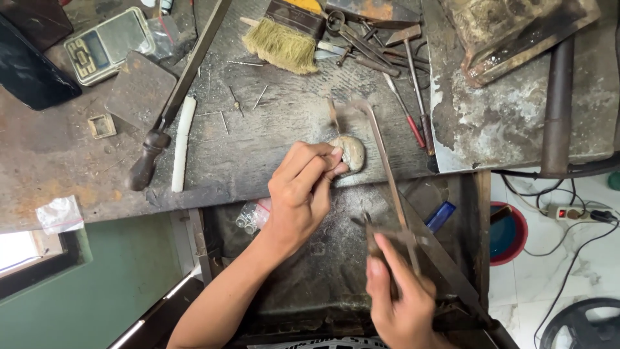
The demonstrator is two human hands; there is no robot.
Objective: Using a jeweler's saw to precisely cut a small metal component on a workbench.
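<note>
Left hand: fingers pinched on a small pale rounded stone, pressing it against the front edge of the workbench. Right hand: clenched around the handle of a saw frame, thumb on top. Frame blurred, running from the handle up past the stone on its right side, top end just above the stone; contact between blade and stone not discernible.

On the bench, left of the stone: a white stick lying beside a wooden-handled file. Farther left: a small square metal piece and a pocket scale. Behind the stone: a brush with pale bristles, next to a heap of pliers and a hammer. Below the bench edge: a dark tray, a blue lighter at its right rim.
</note>
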